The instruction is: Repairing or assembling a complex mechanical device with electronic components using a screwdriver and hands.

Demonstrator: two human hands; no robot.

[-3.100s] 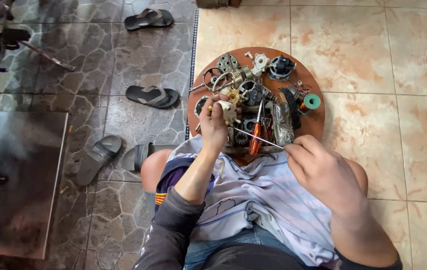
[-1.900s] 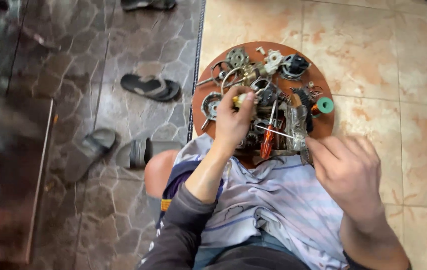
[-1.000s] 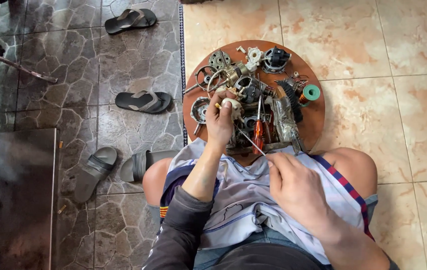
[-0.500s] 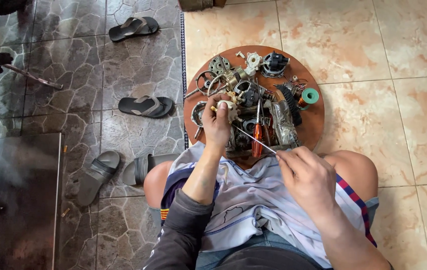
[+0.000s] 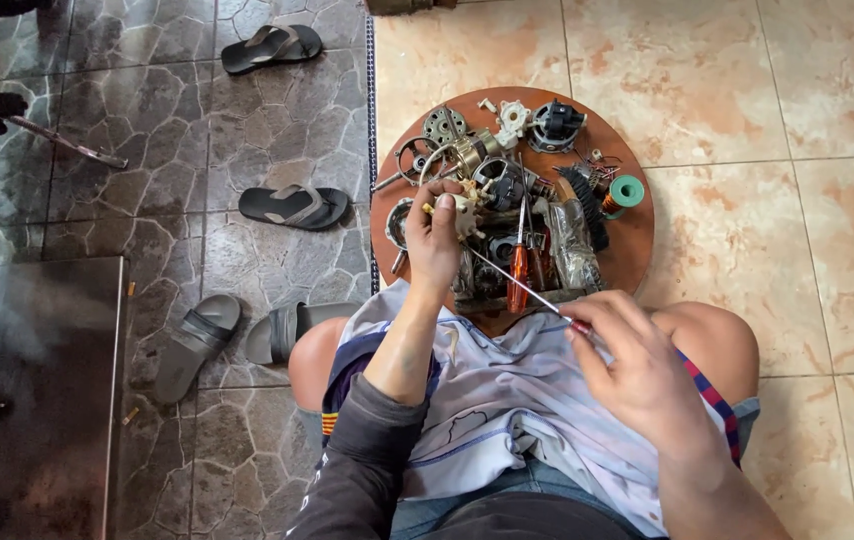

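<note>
Round brown tray (image 5: 637,255), green tape roll (image 5: 628,192), orange-handled screwdriver (image 5: 518,277), grey sandals (image 5: 293,206)

I had even, soft daylight across the whole view, bright enough on the beige tiles (image 5: 747,200) and dimmer over the dark stone floor (image 5: 147,130). Shadows were faint and short under the sandals (image 5: 292,205). A dull sheen sat on the metal sheet (image 5: 27,400) at lower left, smeared and hazy. Focus held sharp on the tray (image 5: 637,250) of parts. Lines bent slightly toward the edges, and I saw little motion blur.
</note>
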